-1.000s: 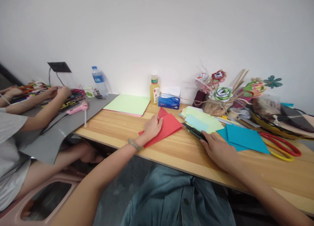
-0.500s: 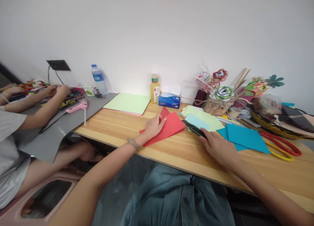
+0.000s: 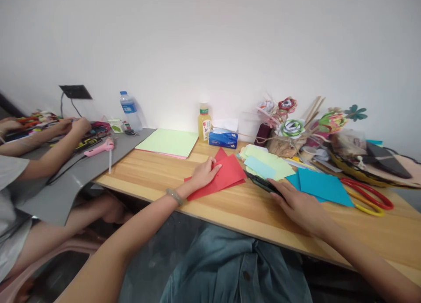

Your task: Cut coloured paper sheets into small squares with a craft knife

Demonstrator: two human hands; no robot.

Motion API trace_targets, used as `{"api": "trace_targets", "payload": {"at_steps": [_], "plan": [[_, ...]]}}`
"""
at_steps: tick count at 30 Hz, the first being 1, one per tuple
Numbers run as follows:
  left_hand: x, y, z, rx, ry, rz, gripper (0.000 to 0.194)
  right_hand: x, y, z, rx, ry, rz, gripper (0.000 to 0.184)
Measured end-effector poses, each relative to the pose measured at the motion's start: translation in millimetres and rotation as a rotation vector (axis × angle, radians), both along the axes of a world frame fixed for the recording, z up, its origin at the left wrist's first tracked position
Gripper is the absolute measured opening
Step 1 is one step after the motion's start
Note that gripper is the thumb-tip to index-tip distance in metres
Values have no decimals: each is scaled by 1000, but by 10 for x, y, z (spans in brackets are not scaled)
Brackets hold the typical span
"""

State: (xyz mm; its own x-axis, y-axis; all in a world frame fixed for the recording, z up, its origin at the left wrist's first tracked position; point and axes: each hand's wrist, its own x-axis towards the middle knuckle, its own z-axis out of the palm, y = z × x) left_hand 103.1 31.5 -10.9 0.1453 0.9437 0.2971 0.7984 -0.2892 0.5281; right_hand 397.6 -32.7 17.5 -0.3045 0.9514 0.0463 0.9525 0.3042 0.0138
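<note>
While left grip [image 3: 202, 175], half-curled (pinch unclear), likely steadies red paper [image 3: 230, 169] beneath, right grip [image 3: 297, 203] loosely wraps black tool [image 3: 260, 182], probably for control.

Paper [image 3: 232, 169] before tissue pack [image 3: 222, 140]

We have bare strip of tabletop [image 3: 241, 206] between our left grip [image 3: 204, 172] and right grip [image 3: 294, 202], along front edge. Second gap: bare wood left of red paper [image 3: 232, 168], up to green sheets [image 3: 166, 142]. Yellow bottle [image 3: 204, 124], tissue pack [image 3: 223, 139] block us behind red paper; paper flowers [image 3: 292, 128] crowd back right. Blue paper [image 3: 324, 187] lies beyond right grip.
</note>
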Motion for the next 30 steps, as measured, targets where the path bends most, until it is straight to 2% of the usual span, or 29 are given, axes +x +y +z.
{"api": "trace_targets", "payload": {"at_steps": [10, 14, 18, 21, 24, 26, 30], "plan": [[13, -2, -10, -6, 5, 3, 21, 31, -24, -15, -28, 22, 65, 49], [1, -5, 93, 12, 25, -53, 25, -19, -30, 24, -67, 49, 117, 48], [-98, -9, 362, 38, 90, -252, 27, -30, -17, 59, -74, 33, 171, 46], [-180, -26, 472, 20, 217, -551, 33, -35, 5, 65, -89, 12, 197, 47], [-209, -54, 385, -22, 347, -771, 44, -53, 29, 69, -96, 7, 226, 47], [-202, -68, 266, -62, 383, -788, 46, -63, 45, 74, -90, 0, 257, 47], [-181, -65, 87, -91, 432, -734, 45, -72, 81, 75, -64, -8, 314, 46]]}}
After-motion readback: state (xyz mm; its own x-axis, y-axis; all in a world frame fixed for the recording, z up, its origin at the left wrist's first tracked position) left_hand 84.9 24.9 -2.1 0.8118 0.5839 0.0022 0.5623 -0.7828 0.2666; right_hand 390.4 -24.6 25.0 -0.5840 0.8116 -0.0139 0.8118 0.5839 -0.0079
